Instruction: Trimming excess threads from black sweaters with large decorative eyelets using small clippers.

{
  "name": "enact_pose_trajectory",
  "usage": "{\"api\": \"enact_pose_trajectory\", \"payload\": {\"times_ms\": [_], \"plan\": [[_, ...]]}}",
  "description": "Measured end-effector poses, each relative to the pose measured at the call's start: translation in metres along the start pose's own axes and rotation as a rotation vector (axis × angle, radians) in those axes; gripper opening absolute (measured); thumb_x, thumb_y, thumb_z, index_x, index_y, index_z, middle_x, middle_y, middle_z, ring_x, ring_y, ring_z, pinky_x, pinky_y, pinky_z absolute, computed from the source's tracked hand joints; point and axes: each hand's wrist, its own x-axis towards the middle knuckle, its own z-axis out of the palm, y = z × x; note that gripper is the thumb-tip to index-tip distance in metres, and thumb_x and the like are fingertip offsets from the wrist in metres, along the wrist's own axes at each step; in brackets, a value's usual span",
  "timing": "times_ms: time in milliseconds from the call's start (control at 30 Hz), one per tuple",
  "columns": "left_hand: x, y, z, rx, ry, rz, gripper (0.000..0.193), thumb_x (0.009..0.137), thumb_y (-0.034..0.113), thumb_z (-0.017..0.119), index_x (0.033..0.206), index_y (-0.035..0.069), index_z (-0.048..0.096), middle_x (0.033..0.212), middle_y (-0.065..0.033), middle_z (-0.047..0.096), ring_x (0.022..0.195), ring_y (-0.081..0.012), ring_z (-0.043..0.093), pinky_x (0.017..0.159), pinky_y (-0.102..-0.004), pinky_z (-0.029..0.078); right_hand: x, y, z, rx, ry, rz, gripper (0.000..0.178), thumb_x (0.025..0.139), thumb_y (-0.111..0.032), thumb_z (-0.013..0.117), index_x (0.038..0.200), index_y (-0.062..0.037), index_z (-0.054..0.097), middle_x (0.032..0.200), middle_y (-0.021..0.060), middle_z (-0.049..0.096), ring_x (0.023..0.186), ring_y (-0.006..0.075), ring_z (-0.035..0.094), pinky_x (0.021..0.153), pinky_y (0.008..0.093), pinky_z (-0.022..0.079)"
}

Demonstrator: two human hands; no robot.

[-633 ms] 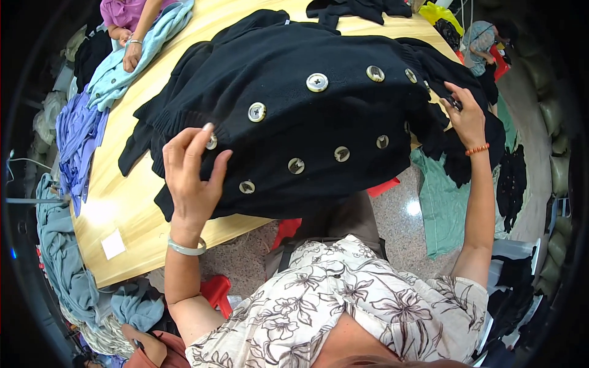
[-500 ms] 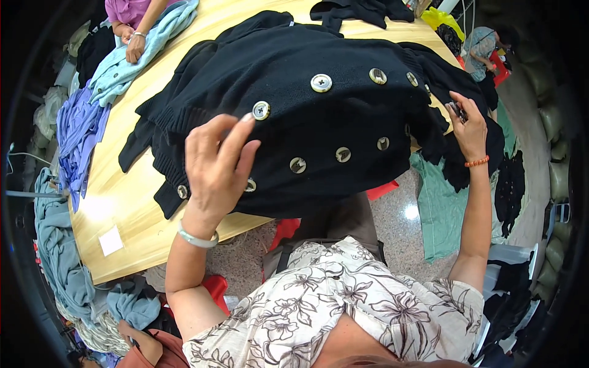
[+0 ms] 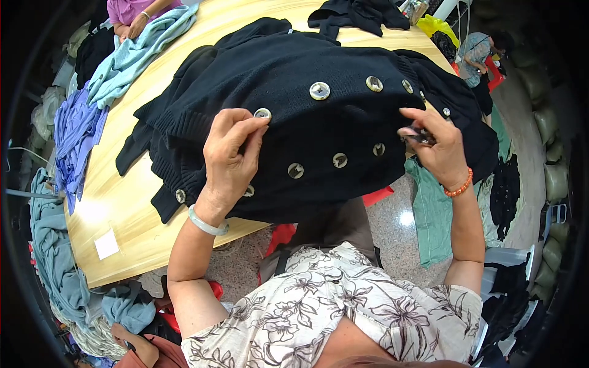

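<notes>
A black knitted cardigan lies across the table, its button front hanging over the edge toward me, with large cream-and-brown buttons in two rows. My left hand pinches the edge of a button in the upper row, thumb and finger closed on its rim. At the right, my right hand is curled round small dark thread snips, mostly hidden by the fingers. It hovers beside the cardigan's right end, near the last buttons.
A pale wooden table carries the cardigan and a white paper square. Purple and light blue knitwear drape over its left side, where a person in pink stands. Green cloth hangs at right.
My left hand has moved slightly right and closed on the button's edge. My right hand has come left and down toward the cardigan's buttons, still holding the snips.
</notes>
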Motion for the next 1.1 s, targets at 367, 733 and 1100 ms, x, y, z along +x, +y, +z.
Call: {"api": "enact_pose_trajectory", "payload": {"times_ms": [367,733,1100], "plan": [[-0.014,0.002,-0.01,0.069,0.124,-0.096,0.01,0.086,-0.007,0.072,0.093,-0.002,0.067,0.09,-0.0108,0.063,0.074,-0.0192,0.062,0.064,-0.0285,0.052,0.054,-0.093,0.046,0.158,-0.062,-0.3,0.024,0.087,-0.014,0.076,0.105,-0.0015,0.066,0.083,0.0096,0.058,0.068,0.0242,0.061,0.061,0.0337,0.05],[-0.021,0.004,-0.005,-0.208,0.164,-0.185,0.005,0.094,-0.004,0.064,0.094,0.0,0.061,0.091,-0.0085,0.059,0.077,-0.0154,0.057,0.067,-0.0263,0.047,0.067,-0.122,0.078,-0.083,-0.267,-0.352,0.023,0.093,-0.023,0.07,0.097,-0.0051,0.057,0.083,0.0105,0.062,0.077,0.0282,0.068,0.066,0.0376,0.055],[-0.027,0.008,0.0,-0.218,0.19,-0.2,0.007,0.094,-0.005,0.064,0.097,0.0,0.061,0.093,-0.0102,0.06,0.078,-0.0175,0.058,0.068,-0.0279,0.048,0.061,-0.134,0.082,-0.074,-0.26,-0.28,0.022,0.092,-0.022,0.071,0.097,-0.0054,0.057,0.079,0.0096,0.061,0.074,0.0272,0.068,0.062,0.0371,0.054]]}}
